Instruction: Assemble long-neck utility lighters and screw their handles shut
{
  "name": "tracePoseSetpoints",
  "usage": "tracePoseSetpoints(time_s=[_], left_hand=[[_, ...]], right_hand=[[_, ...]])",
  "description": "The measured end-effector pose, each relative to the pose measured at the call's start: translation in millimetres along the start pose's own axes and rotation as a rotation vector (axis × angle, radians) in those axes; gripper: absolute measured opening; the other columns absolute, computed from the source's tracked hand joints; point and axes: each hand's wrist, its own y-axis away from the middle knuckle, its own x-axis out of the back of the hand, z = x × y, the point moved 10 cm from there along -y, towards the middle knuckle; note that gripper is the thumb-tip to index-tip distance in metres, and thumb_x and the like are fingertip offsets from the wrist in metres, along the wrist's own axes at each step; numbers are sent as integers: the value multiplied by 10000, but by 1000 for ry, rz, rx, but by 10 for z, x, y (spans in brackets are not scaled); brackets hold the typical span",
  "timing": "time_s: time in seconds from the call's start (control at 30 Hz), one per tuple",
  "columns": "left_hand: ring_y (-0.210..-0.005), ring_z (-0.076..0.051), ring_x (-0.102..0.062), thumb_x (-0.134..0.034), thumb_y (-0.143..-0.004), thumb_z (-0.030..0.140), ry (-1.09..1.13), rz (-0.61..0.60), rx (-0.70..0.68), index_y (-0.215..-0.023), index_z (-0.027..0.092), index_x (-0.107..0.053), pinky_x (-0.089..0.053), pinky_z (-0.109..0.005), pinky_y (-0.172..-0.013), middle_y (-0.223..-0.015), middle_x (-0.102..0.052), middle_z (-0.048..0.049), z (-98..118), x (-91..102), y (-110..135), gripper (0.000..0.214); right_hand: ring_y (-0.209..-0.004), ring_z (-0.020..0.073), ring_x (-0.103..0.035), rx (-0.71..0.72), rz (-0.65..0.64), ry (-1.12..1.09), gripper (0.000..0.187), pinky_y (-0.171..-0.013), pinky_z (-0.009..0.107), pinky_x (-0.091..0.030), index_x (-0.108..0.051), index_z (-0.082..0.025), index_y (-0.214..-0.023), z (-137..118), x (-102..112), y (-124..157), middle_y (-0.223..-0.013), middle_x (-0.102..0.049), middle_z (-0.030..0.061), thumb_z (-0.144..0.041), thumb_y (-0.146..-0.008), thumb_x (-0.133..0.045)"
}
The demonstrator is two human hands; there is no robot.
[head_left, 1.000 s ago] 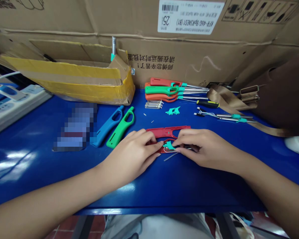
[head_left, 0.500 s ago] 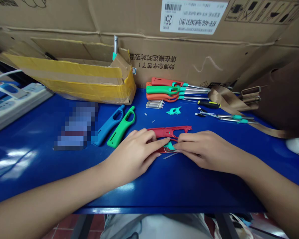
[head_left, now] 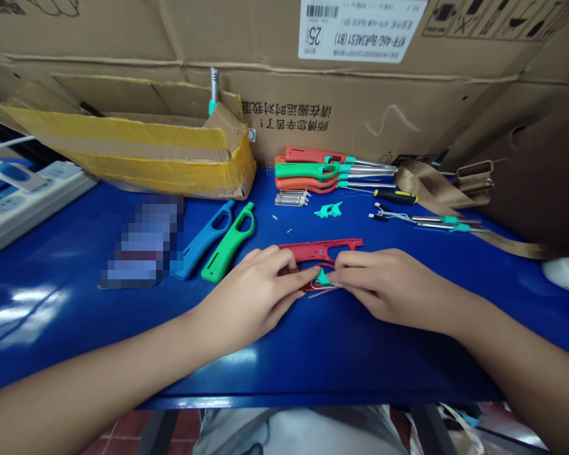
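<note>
A red lighter shell half [head_left: 320,249] lies on the blue table [head_left: 313,354] in the middle. Just in front of it lies a second red shell, mostly under my fingers, with a small teal trigger piece [head_left: 321,277] and thin wires in it. My left hand [head_left: 251,297] presses its fingers down on that shell from the left, index fingertip at the teal piece. My right hand [head_left: 384,284] pinches the teal piece from the right. A thin metal tube [head_left: 323,292] pokes out below the fingers.
Blue [head_left: 203,239] and green [head_left: 228,242] handle shells lie left. Finished lighters [head_left: 313,170], metal tubes [head_left: 291,199], a spare teal trigger [head_left: 329,210], a screwdriver [head_left: 396,196] and nozzle assemblies [head_left: 436,221] lie behind. A taped cardboard box [head_left: 137,151] and a power strip [head_left: 23,189] stand at the left.
Both hands have closed in a little on the teal piece; my left index finger now reaches it. Nothing else on the table has moved.
</note>
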Motion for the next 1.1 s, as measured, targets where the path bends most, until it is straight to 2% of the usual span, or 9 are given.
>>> tracePoseSetpoints(time_s=[0.17,0.3,0.43,0.53,0.63,0.7,0.83,0.97,1.1], left_hand=[[-954,-242,-548,-426,-1073,246,-135,-106,-3,-1443,246,-581,-479,-391,-807,-1071,-595,-97,33,-80,-11,401],[-940,-241,-546,-429,-1069,234,-194,-130,4,-1445,248,-577,-484,-392,-799,-1071,-590,-96,50,-88,-2,404],[-946,-242,-550,-434,-1071,251,-198,-115,8,-1419,260,-597,-488,-397,-810,-1068,-591,-93,50,-86,12,385],[-962,-241,-556,-426,-1076,257,-169,-98,6,-1417,264,-597,-489,-395,-823,-1083,-595,-94,40,-80,11,382],[-1015,-251,-565,-416,-1079,253,-142,-106,-4,-1433,251,-576,-486,-401,-840,-1150,-605,-105,30,-98,9,388],[-1045,-260,-570,-407,-1082,249,-135,-108,-23,-1445,236,-559,-484,-406,-841,-1194,-614,-112,35,-110,12,393],[-1090,-254,-579,-438,-1071,226,-86,-63,-44,-1432,225,-559,-486,-407,-889,-1256,-625,-103,41,-75,19,380],[-1121,-231,-587,-469,-1060,213,7,-46,-16,-1341,217,-601,-481,-394,-961,-1255,-642,-76,15,-51,10,310],[-1106,-231,-594,-469,-1054,194,1,-61,-23,-1284,247,-634,-483,-391,-932,-1227,-641,-68,26,-59,1,288]], right_hand=[[-789,138,-655,-157,62,-230,176,-696,266,-443,-764,-207,-953,182,15,-40,-937,-726,11,-188,-979,-591],[-749,130,-620,-201,56,-263,129,-666,264,-427,-744,-226,-976,210,46,-31,-924,-720,-6,-236,-967,-616],[-781,142,-607,-135,-39,-194,94,-665,268,-423,-663,-235,-1032,103,10,-6,-1002,-686,-5,-293,-962,-642],[-840,165,-627,-78,-92,-91,89,-711,285,-435,-625,-228,-1028,46,-53,-8,-1043,-667,19,-287,-1012,-561],[-836,172,-630,-58,-94,-46,164,-719,295,-432,-607,-230,-1018,36,-76,-26,-1016,-661,24,-295,-1055,-462],[-813,165,-618,-66,-79,-63,158,-702,289,-422,-591,-228,-1001,41,-57,-33,-982,-659,17,-293,-1055,-458],[-689,124,-565,-141,-39,-156,51,-628,260,-373,-561,-236,-961,88,18,-21,-884,-647,-25,-199,-982,-532],[-604,110,-505,-176,-20,-168,118,-590,255,-318,-533,-239,-901,113,50,-7,-767,-596,-56,-124,-893,-559],[-614,113,-477,-152,-28,-177,154,-585,261,-284,-480,-234,-823,108,28,-8,-739,-552,-59,-108,-879,-547]])
